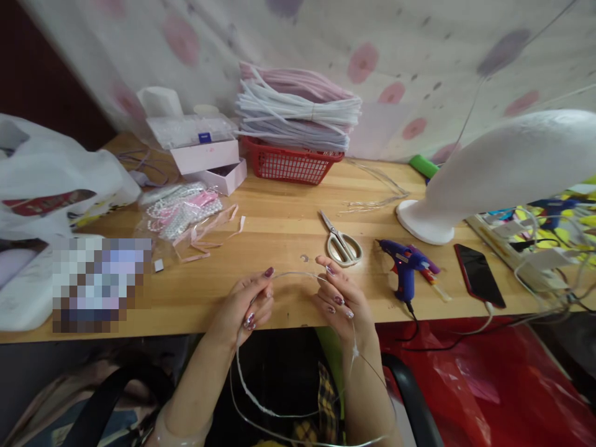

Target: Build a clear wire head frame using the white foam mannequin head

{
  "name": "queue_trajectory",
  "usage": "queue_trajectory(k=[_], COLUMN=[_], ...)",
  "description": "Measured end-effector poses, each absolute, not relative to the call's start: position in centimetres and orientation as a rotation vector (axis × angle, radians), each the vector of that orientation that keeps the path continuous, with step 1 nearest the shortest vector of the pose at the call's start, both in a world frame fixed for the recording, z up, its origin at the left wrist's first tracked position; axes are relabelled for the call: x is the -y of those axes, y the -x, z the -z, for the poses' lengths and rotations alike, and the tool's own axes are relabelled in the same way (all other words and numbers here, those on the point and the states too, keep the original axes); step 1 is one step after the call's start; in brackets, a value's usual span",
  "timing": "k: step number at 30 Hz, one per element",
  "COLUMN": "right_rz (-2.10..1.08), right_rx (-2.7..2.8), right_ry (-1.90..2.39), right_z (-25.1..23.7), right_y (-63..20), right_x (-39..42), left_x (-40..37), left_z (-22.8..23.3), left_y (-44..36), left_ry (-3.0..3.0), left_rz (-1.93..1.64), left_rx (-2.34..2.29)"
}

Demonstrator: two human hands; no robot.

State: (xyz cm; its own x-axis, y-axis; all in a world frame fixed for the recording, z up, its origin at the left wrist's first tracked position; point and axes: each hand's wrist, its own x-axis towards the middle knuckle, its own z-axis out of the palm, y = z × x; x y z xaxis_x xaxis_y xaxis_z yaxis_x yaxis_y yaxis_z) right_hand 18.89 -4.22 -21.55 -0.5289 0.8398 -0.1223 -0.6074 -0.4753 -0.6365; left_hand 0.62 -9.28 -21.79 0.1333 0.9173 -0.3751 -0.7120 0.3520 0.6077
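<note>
Between my hands runs a thin silvery wire (pixel 294 274), bent into large loops that hang down over my lap. A stretch of the lower loop looks wrapped in white. My left hand (pixel 254 302) pinches the wire at the table's front edge, thumb pressed on the curled fingers. My right hand (pixel 342 298) grips the wire a little to the right, its index finger raised and the other fingers curled. Near my right wrist a small white knot or join shows on the wire. Just beyond my right hand lie scissors (pixel 342 242) with pale handles.
A blue glue gun (pixel 404 267), a phone (pixel 479 276) on a cable and a white mannequin head (pixel 493 171) stand right. At the back, a red basket (pixel 293 164) holds bundled pipe cleaners (pixel 300 112). Bagged pearl beads (pixel 184 211), pink ribbon and a white plastic bag (pixel 60 174) lie left.
</note>
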Motion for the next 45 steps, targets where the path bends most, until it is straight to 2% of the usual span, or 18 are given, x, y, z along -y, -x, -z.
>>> queue_trajectory(k=[13, 19, 26, 35, 45], right_rz=[-2.017, -1.856, -1.874, -1.7, -1.684], right_rx=[0.486, 0.387, 0.376, 0.33, 0.39], right_ry=[0.437, 0.471, 0.471, 0.516, 0.492], right_z=[22.3, 22.1, 21.9, 21.2, 20.9], right_y=[-19.2, -18.7, -18.8, -18.8, -18.9], right_x=[4.2, 4.5, 5.1, 5.1, 5.1], left_x=[8.9, 8.7, 8.7, 8.7, 8.4], left_z=[21.8, 21.9, 22.1, 22.1, 21.7], left_y=[-0.7, -1.1, -1.0, -0.6, -0.6], left_ry=[-0.287, -0.288, -0.235, -0.141, -0.018], left_rz=[-1.217, -1.237, -1.281, -1.324, -1.447], left_rx=[-0.761, -0.753, -0.744, -0.692, -0.585])
